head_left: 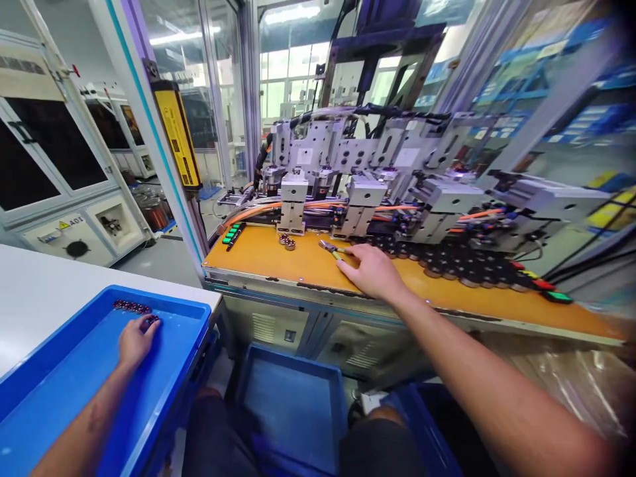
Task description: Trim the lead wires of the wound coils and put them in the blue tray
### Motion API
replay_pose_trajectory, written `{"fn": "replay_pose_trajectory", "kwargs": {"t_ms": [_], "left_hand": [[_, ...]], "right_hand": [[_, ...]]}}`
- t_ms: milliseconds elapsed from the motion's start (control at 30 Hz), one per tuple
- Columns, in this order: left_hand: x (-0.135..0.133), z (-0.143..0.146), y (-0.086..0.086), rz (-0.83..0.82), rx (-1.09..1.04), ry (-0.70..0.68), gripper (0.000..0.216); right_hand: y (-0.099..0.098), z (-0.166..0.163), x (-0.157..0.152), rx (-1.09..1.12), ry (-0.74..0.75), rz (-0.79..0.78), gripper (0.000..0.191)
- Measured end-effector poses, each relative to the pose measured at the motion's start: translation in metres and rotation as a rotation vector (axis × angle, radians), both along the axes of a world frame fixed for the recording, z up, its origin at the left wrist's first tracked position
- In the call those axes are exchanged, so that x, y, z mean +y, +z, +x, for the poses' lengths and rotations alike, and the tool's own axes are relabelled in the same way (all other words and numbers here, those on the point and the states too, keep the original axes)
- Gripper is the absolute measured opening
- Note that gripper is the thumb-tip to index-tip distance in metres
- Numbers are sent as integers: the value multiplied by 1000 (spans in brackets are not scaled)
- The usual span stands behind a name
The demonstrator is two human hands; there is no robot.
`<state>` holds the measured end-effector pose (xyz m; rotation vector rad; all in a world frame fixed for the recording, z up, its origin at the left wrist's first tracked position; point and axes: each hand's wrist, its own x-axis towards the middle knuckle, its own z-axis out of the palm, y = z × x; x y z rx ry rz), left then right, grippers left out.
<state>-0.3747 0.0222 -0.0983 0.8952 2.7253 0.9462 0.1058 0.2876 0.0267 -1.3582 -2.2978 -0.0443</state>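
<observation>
My left hand [133, 342] is inside a blue tray [183, 307] on the left, fingers closed round a small round dark-red and metallic part [150, 319]. Beside it, a short row of similar round parts [128, 306] lies along the tray's far side. My right hand [373, 270] rests low over the orange worktop [258, 260], its thumb and fingers on the green handles of a pair of pliers [328, 247]. The pliers' jaws point left, towards a few small round metallic parts [287, 242] on the worktop.
A row of metal machine fixtures [368, 192] stands behind the worktop. Many black round parts [462, 265] cover its right side. Green buttons [232, 233] sit at the left end. Below is another blue tray [293, 391]. A yellow-cased device [177, 136] hangs on the left frame.
</observation>
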Motion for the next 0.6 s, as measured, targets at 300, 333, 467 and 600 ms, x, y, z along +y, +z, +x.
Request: {"fn": "replay_pose_trajectory", "kwargs": {"t_ms": [300, 333, 467, 600], "left_hand": [[16, -9, -15, 81, 94, 115, 40], [16, -7, -14, 88, 93, 124, 40], [15, -3, -8, 93, 80, 164, 41], [13, 1, 1, 72, 66, 166, 41]], "right_hand": [[1, -1, 0, -4, -15, -8, 36], [1, -1, 0, -5, -15, -10, 36], [4, -1, -1, -17, -13, -17, 35], [10, -2, -3, -37, -20, -29, 31]]}}
